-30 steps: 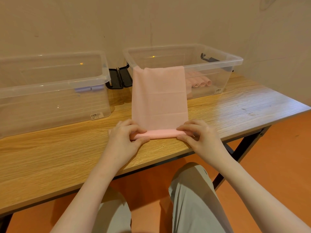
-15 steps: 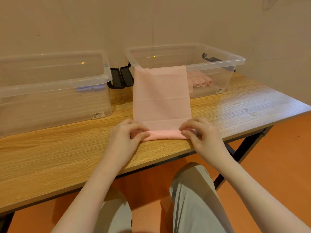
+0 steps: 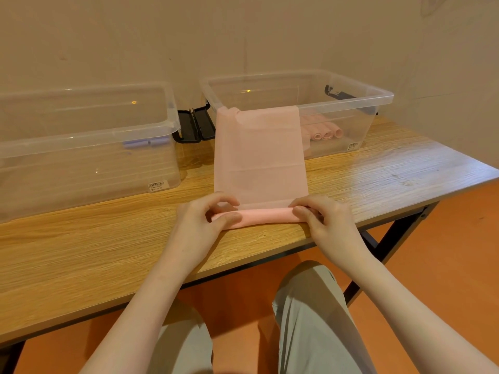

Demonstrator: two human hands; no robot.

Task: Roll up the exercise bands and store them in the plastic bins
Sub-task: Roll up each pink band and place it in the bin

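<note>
While draped over the bin (image 3: 383,97), the pink band (image 3: 259,163) is pinched by both hands.

thin matt pink band (image 3: 259,163), smooth, slightly translucent, rubbery-looking. clear glossy plastic bins (image 3: 351,103) with black plastic latches (image 3: 195,125) and paper barcode stickers (image 3: 158,185). wood-grain table top (image 3: 81,244), satin finish, scuffed at right; dark metal-looking legs (image 3: 391,238). matt orange floor (image 3: 445,252). matt beige wall (image 3: 135,36).

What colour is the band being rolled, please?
Pale pink band, clearest in the head view.
</note>
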